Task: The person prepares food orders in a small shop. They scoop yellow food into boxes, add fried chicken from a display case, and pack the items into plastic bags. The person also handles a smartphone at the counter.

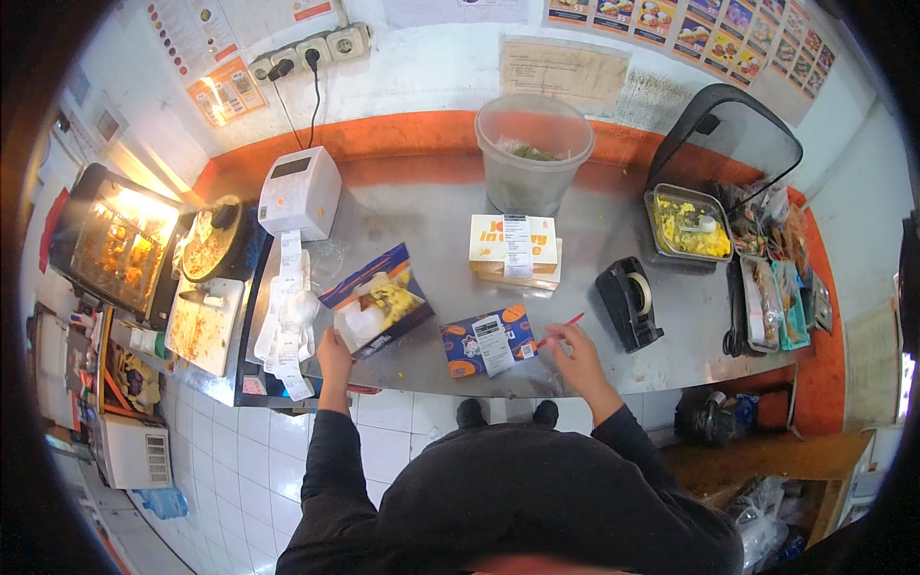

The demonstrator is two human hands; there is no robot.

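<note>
My left hand (336,359) grips the near left edge of an open paper food box (411,277). White rice (363,320), yellow scrambled egg (394,300) and something brown lie inside it, and the box tilts on the counter. In my right hand (575,359) a thin red pen (577,318) passes between thumb and fingers, partly hidden by them. Just left of that hand lies a closed blue and orange food box (460,348) with a printed receipt (493,347) on its top. Farther back, stacked white and yellow boxes (481,241) bear another receipt (517,248).
A label printer (302,190) feeds a long paper strip (290,273) at left. Behind the stacked boxes stands a plastic bucket (532,172). To the right are a tape dispenser (617,305), an egg container (693,248) under a raised mesh cover (747,144), and scissors (733,330).
</note>
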